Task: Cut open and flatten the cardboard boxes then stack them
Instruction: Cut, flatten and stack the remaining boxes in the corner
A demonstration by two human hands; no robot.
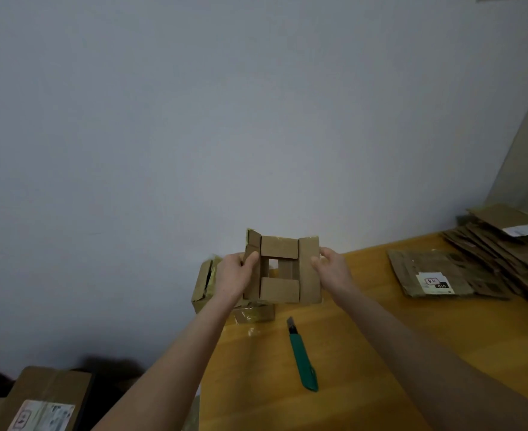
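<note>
I hold a small brown cardboard box (282, 269) up above the far left part of the wooden table (380, 353), its open end facing me with all the flaps spread outward. My left hand (236, 273) grips its left flap, thumb on the front. My right hand (331, 265) grips the right flap the same way. A green utility knife (301, 356) lies on the table below the box, blade end pointing away from me. Flattened boxes (474, 265) are stacked at the table's far right.
Another cardboard box (205, 286) with torn tape sits behind my left hand at the table's left edge. A taped box (43, 399) with a shipping label stands lower down at the bottom left, off the table. A plain wall rises behind.
</note>
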